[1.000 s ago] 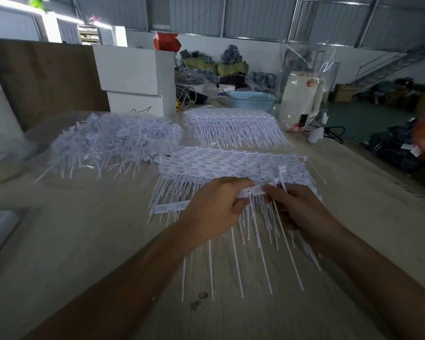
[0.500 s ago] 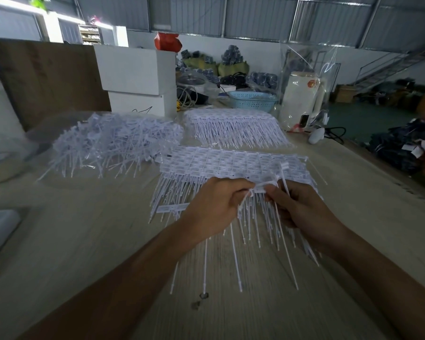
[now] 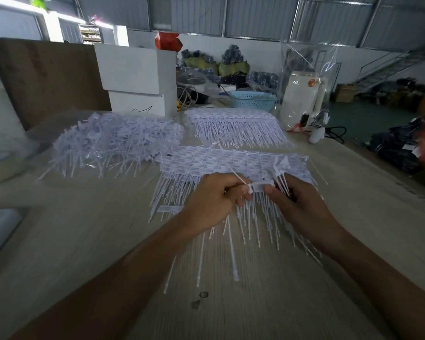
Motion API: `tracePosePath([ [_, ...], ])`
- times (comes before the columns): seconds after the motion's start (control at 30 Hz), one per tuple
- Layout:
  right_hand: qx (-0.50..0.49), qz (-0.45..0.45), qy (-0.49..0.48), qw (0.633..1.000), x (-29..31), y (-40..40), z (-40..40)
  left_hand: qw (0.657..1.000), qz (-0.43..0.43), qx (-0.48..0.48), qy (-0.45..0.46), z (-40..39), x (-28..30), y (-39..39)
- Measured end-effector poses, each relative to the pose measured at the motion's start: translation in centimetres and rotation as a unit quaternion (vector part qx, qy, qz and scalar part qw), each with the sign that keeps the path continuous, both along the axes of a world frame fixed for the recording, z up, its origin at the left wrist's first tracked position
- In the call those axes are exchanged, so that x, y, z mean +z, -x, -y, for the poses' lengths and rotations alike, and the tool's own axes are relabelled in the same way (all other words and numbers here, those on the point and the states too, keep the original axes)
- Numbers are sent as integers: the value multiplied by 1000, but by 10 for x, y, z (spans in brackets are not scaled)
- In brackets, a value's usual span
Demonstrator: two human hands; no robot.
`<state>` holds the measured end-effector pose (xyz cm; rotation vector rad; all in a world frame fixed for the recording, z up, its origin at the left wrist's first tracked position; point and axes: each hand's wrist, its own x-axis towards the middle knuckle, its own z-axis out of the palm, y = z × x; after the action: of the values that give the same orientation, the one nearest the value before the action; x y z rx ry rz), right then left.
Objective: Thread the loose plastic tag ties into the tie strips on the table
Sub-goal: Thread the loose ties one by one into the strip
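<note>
Both hands up over the near tie strips (image 3: 231,165), which lie flat mid-counter (image 3: 84,241) with their tails fanned toward the camera. Left hand (image 3: 214,200): fingers curled, thumb and forefinger pinching a loose tie (image 3: 260,186) at its head end, thin tail sticking up and left past the knuckles. Right hand (image 3: 302,207): fingers curled too, pinching the other end of the same white piece and holding a small bundle of ties (image 3: 281,177) that stands up out of the fist, heads fanned at the top. The two hands nearly touch at the pinched piece; can't tell whether the tail is actually in a slot, too small and blurred. Several long tails hang down below the hands onto the counter, a few reaching well toward the near edge. Heap of loose ties (image 3: 113,141) sits left rear, partly under clear plastic film. A second laid-out batch of strips (image 3: 233,123) lies behind the near one, just in front of a blue basket (image 3: 252,100). White boxes (image 3: 138,77) stacked behind the heap, a white jug-like appliance (image 3: 299,101) in a clear bag to the right rear. Two small dark marks on the counter near the front
</note>
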<state>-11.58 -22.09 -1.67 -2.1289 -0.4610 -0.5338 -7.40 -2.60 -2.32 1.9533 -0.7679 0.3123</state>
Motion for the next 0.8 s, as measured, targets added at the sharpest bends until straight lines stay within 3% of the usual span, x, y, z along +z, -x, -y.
tracePosePath([
  [0.13, 1, -101, -97, 990, 1, 0, 0, 999, 35, 14, -22, 3, 1, 3],
  [0.27, 43, -173, -133, 975, 2, 1, 2, 984, 144, 1, -109, 2, 0, 7],
  [0.43, -1, -124, 18, 992, 0, -3, 6, 947, 186, 19, -262, -4, 0, 4],
  [0.57, -55, -51, 153, 985, 2, -5, 12, 914, 225, 29, -337, -4, -4, 2],
  [0.67, -75, -48, 123, 988, 6, -4, 14, 947, 183, 25, -262, 0, -6, 4],
  [0.73, -59, -121, -11, 991, 9, -1, 11, 978, 136, 33, -158, 3, -6, 6],
  [0.8, -19, -229, -139, 963, 10, 4, 5, 989, 111, 39, -88, 6, -5, 7],
])
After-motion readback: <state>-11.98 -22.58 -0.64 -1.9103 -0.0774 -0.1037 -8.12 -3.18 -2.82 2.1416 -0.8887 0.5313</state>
